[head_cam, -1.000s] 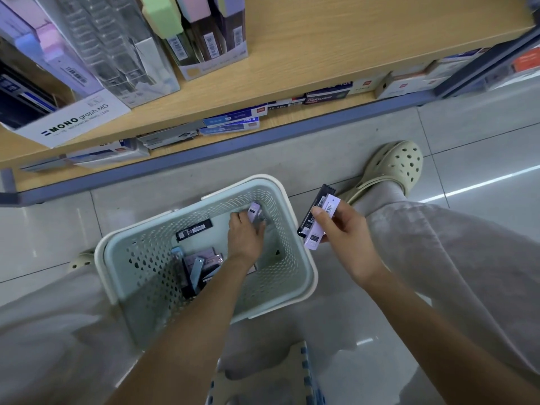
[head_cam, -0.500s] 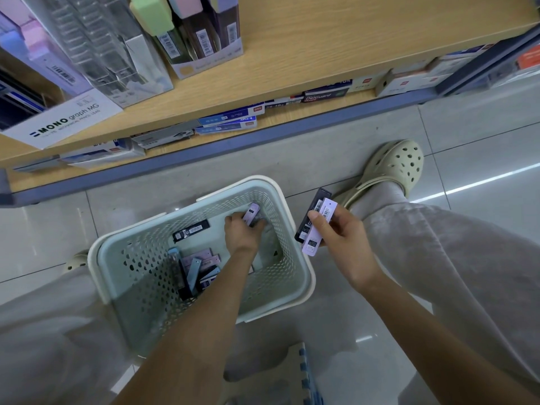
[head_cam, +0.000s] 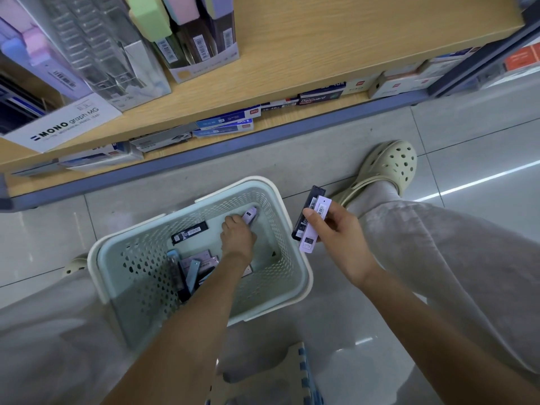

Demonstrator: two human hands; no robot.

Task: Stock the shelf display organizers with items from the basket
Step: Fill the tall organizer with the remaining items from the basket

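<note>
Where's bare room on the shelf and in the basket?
Shelf board: bare wood right of the pastel-capped organizer to its right end. Basket: bare floor between the left hand and the right wall. Crowded: shelf's left end, and the pack pile left of the forearm.

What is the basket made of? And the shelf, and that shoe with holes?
The basket looks like moulded plastic: pale green, matte, with neat rows of holes and a cream rim. The shelf shows wood grain and looks smooth, maybe laminate. The shoe looks like matte cream foam rubber in one moulded piece, but that is a guess.
</note>
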